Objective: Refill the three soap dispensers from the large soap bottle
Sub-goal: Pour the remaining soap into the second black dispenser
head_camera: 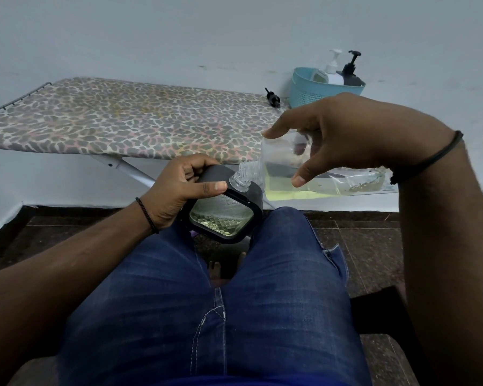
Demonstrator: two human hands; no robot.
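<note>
Head view of a seated person in blue jeans (276, 288), both hands raised above the knees. The left hand (179, 193) grips a square dispenser (223, 215) with a dark casing and a clear, patterned window; its fingers curl round the far side while the thumb lies across the top edge, next to the open neck. The dispenser is tilted, its window showing yellowish liquid inside. The right hand (343, 137) holds the large soap bottle (318, 176) from above, thumb on the near face and forefinger stretched over the far shoulder, the other fingers curled round the body. The bottle lies almost level, its threaded mouth meeting the dispenser's neck (yellow-green soap pools along its lower side). Behind the hands stands an ironing board (123, 123) with a spotted cover, serving as the desk. At its right end sits a turquoise basket (307, 90) holding a white pump bottle (331, 72) and a dark pump bottle (350, 73), both upright. A loose black pump head (272, 98) lies on the board just left of the basket.
</note>
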